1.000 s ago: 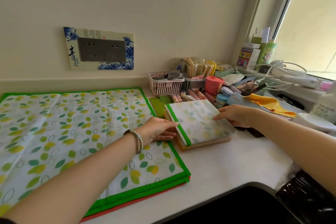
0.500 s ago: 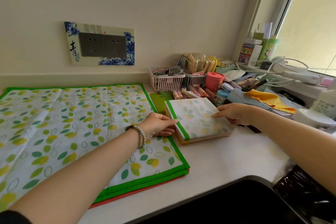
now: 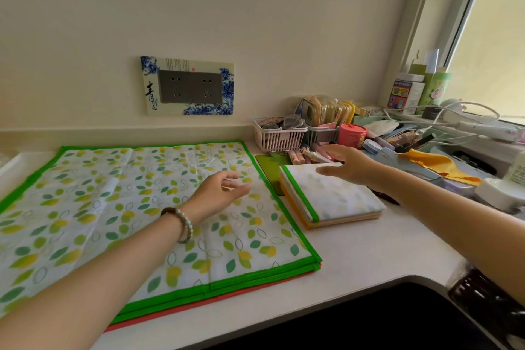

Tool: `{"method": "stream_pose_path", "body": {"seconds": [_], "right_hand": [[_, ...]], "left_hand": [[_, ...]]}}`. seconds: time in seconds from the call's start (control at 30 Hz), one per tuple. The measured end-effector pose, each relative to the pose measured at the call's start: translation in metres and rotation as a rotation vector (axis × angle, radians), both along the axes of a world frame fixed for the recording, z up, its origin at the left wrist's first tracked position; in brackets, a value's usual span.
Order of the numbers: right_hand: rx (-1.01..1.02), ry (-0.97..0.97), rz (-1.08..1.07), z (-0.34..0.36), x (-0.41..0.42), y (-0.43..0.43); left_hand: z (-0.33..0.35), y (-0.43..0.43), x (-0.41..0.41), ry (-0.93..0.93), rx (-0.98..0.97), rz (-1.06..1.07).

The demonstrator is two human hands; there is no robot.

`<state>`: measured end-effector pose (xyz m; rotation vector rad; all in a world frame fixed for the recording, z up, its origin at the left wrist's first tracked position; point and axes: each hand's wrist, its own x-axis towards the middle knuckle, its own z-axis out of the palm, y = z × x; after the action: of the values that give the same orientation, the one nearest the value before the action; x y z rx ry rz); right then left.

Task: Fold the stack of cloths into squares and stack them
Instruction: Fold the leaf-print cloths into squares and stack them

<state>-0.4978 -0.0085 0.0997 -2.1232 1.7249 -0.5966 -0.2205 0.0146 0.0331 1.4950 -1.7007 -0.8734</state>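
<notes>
Hovering over the flat cloths (image 3: 113, 207) on the table (image 3: 369, 253), the left hand (image 3: 218, 196) has loosely curled, empty fingers; the right hand (image 3: 349, 169) spreads open above the folded pile (image 3: 335, 199) beside them. The fabric looks thin and limp, probably best pinched at a green-edged corner.

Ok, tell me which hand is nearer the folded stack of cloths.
Right. The right hand is over the far edge of the folded stack of cloths, fingers spread; the left hand is off to the stack's left, above the flat leaf-print cloth, holding nothing.
</notes>
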Motion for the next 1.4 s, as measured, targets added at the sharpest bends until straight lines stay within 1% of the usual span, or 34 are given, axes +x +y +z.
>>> {"method": "stream_pose_path", "body": {"seconds": [0.03,0.13,0.27,0.37,0.47,0.67,0.8,0.9,1.07,1.2,1.27,1.4], "right_hand": [[0.001,-0.031,0.033,-0.002,0.013,0.005],[-0.031,-0.008,0.135,-0.016,0.058,0.024],[-0.013,-0.004,0.286,-0.049,0.113,0.05],[0.014,-0.056,0.358,-0.069,0.144,0.07],[0.057,-0.026,0.451,-0.077,0.168,0.09],[0.132,0.048,0.627,-0.078,0.183,0.112],[0.165,0.133,0.668,-0.077,0.182,0.116],[0.185,0.128,0.682,-0.076,0.181,0.116],[0.187,0.165,0.704,-0.073,0.18,0.116],[0.217,0.189,0.724,-0.063,0.179,0.116],[0.234,0.196,0.734,-0.058,0.179,0.115],[0.213,0.212,0.73,-0.051,0.18,0.109]], "left_hand": [[0.0,0.005,0.011,-0.057,0.01,-0.002],[-0.002,0.027,0.042,-0.217,0.049,-0.027],[-0.007,0.064,0.086,-0.414,0.143,-0.101],[-0.009,0.091,0.117,-0.571,0.151,-0.157],[-0.01,0.113,0.145,-0.695,0.15,-0.197],[-0.01,0.143,0.179,-0.731,0.228,-0.236],[-0.01,0.15,0.182,-0.714,0.226,-0.256],[-0.009,0.153,0.18,-0.711,0.224,-0.267],[-0.003,0.157,0.179,-0.62,0.226,-0.274],[0.006,0.16,0.177,-0.506,0.215,-0.29],[0.01,0.16,0.178,-0.525,0.201,-0.294],[0.015,0.161,0.179,-0.624,0.237,-0.337]]}}
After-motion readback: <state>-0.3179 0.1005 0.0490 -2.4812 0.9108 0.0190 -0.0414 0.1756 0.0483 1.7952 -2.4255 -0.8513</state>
